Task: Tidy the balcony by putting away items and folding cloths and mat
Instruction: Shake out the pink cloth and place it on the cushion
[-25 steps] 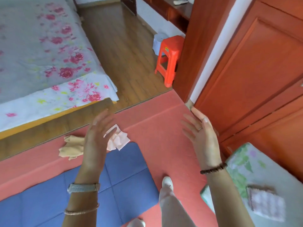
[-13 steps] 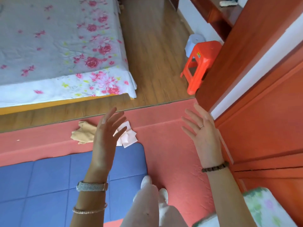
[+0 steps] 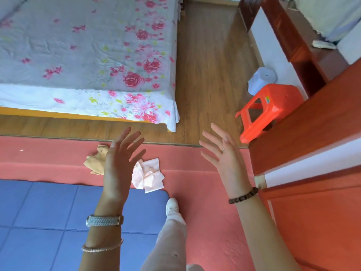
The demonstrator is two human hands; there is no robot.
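Beyond the far edge of the blue mat (image 3: 48,212), on the red carpet (image 3: 205,192), two cloths lie loose. A tan cloth (image 3: 95,163) sits crumpled in a heap, and just to its right a pale pink cloth (image 3: 150,175) lies half opened and creased, its near corner at the mat's edge. The left hand (image 3: 119,163) is raised above them with fingers spread, holding nothing; from this angle it covers the gap between the two cloths. The right hand (image 3: 224,159) is up as well, off to the right near the wooden door frame, fingers fanned apart and empty. A white shoe (image 3: 172,206) stands at the mat's corner. Judging by how things lie, the tidying is at an early stage: neither cloth is folded, the mat is spread flat with no fold in it, and nothing is being carried. What remains looks like almost everything: gathering and folding both cloths, folding the mat, and putting them away. An orange stool (image 3: 269,108) and a pale bin (image 3: 261,79) stand on the wooden floor beside the bed (image 3: 78,55); whether they belong to the job I cannot tell.
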